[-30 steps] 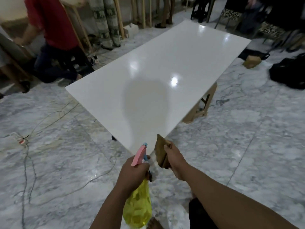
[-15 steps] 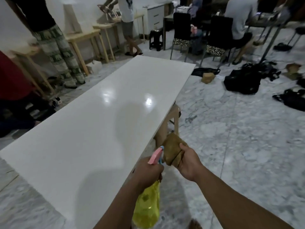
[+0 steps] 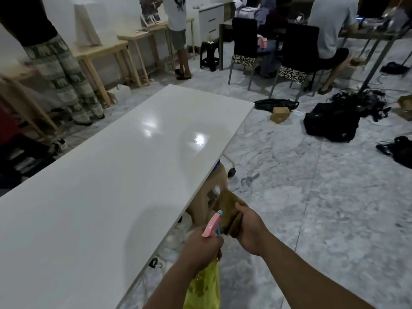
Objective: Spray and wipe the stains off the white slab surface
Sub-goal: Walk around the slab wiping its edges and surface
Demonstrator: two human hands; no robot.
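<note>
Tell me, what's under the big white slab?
Under the white slab, a tan stool and a caster wheel show at its right edge. Everything further underneath is covered by the slab.

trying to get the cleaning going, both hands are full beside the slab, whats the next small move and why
Probably swing the left hand with the yellow spray bottle with the pink trigger over the glossy white slab and aim the nozzle down. Both hands sit off the slab's right edge above the marble floor, the right hand already holds the folded brown cloth, and nothing looks sprayed yet.
</note>
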